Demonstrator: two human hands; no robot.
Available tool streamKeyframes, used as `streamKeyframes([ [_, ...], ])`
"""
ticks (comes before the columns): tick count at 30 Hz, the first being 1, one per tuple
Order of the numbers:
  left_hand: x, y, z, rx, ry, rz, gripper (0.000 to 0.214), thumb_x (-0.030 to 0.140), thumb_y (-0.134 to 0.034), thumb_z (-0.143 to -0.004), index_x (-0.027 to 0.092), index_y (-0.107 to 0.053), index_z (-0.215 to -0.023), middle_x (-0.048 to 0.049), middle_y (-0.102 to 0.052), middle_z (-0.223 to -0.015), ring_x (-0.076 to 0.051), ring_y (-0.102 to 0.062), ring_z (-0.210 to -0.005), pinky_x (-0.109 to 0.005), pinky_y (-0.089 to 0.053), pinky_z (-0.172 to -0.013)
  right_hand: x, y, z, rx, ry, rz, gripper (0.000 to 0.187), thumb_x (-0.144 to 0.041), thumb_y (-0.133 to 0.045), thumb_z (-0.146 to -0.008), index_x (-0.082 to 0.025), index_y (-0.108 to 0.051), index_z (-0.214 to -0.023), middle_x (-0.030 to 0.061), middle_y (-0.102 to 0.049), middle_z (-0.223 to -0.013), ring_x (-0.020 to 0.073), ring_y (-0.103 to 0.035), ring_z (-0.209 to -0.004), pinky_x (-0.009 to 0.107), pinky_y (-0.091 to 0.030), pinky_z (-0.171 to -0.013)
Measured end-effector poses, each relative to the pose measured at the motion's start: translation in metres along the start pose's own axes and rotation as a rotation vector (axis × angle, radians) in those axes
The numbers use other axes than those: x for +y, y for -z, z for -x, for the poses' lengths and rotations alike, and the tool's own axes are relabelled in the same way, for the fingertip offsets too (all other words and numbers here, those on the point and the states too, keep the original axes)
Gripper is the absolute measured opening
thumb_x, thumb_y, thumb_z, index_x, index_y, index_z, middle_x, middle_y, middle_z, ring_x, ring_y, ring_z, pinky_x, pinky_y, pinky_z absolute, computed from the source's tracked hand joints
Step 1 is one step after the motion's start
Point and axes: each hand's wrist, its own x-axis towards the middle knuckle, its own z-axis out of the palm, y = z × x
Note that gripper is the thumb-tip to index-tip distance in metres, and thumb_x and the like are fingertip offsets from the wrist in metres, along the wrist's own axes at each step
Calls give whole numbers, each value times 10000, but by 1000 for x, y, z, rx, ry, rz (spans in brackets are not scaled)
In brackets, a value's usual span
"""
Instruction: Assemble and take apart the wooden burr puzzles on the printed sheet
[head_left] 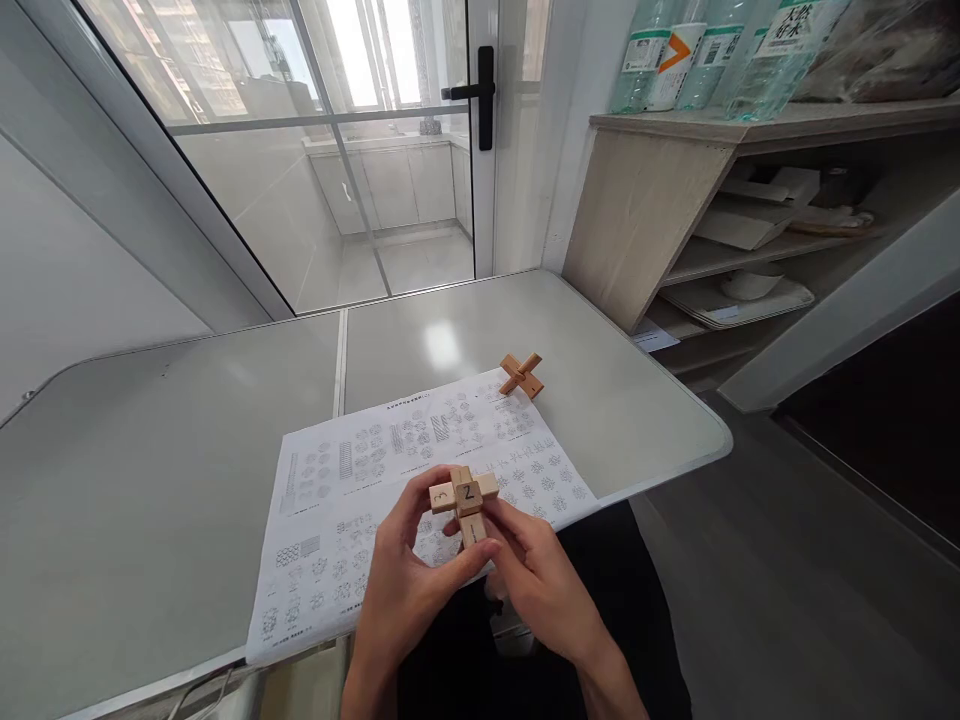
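Between my two hands is a wooden burr puzzle (468, 497) made of crossing notched sticks, with a 2 on the end facing me and a 3 on the stick to the left. My left hand (416, 560) grips it from the left, thumb along the bottom stick. On the other side my right hand (529, 570) closes on its lower right, fingertips partly hidden behind the wood. Under the puzzle lies a printed instruction sheet (322, 530) covered in small diagrams. A second, darker wooden cross (522, 376) of interlocked sticks rests at the sheet's far right corner.
The grey folding table (172, 480) has a seam across it and a rounded right corner. Behind it stands a glass door (247, 180) with a black handle (486, 98). A wooden shelf (645, 200) on the right carries several plastic bottles (705, 65).
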Motion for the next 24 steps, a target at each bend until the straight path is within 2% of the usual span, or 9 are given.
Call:
streamKeyframes([
  [2, 1, 0, 0, -3, -11, -18, 599, 365, -902, -739, 286, -647, -1276, -59, -728, -1240, -318, -676, -1210, -445, -550, -1059, -3, 3, 1, -60, -45, -91, 432, -548, -461, -1080, -278, -731, -1282, 43, -723, -983, 169, -626, -706, 294, -539, -680],
  [4, 3, 0, 1, -11, -10, -21, 586, 367, -897, -748, 292, -650, -1274, -58, -723, -1256, -320, -671, -1216, -438, -570, -1025, -3, 5, 1, -62, -58, -156, 460, -585, -456, -1074, -274, -730, -1274, 49, -730, -971, 181, -655, -722, 319, -560, -721],
  [7, 4, -1, 2, -26, -20, -39, 587, 373, -903, -739, 287, -657, -1265, -68, -722, -1253, -322, -680, -1186, -436, -584, -987, 0, 4, 1, 18, -73, -226, 499, -645, -453, -1056, -275, -679, -1304, 59, -745, -968, 217, -716, -795, 351, -583, -763],
  [9, 4, -1, 2, -43, -38, -68, 590, 374, -906, -740, 285, -655, -1267, -67, -725, -1240, -311, -690, -1154, -434, -574, -994, 2, 2, 0, 79, -92, -244, 512, -681, -466, -1037, -282, -641, -1307, 58, -755, -971, 224, -739, -788, 348, -590, -736],
  [13, 2, -1, 2, -57, -57, -99, 584, 377, -901, -756, 296, -646, -1275, -53, -722, -1243, -296, -690, -1152, -433, -551, -1027, 3, -1, -1, 128, -94, -212, 480, -694, -520, -1008, -258, -654, -1157, 50, -759, -921, 218, -739, -717, 311, -574, -638],
  [17, 1, -1, 3, -58, -71, -123, 607, 377, -906, -751, 304, -649, -1296, -61, -722, -1259, -306, -686, -1166, -460, -538, -1050, 4, 1, -1, 154, -80, -183, 463, -675, -531, -1009, -232, -647, -942, 26, -718, -793, 191, -678, -624, 284, -529, -550],
  [21, 2, -3, 3, -66, -82, -131, 595, 360, -908, -744, 298, -680, -1291, -71, -736, -1264, -318, -693, -1164, -477, -538, -1056, 8, 6, -2, 169, -49, -128, 498, -645, -530, -1020, -223, -594, -763, -3, -628, -696, 169, -612, -616, 272, -515, -576],
  [24, 3, -4, 2, -68, -81, -119, 586, 358, -898, -755, 302, -684, -1298, -67, -742, -1274, -316, -699, -1176, -470, -545, -1057, 11, 9, -3, 187, -27, -84, 498, -623, -525, -1030, -219, -612, -752, -9, -594, -710, 172, -598, -687, 269, -511, -659],
])
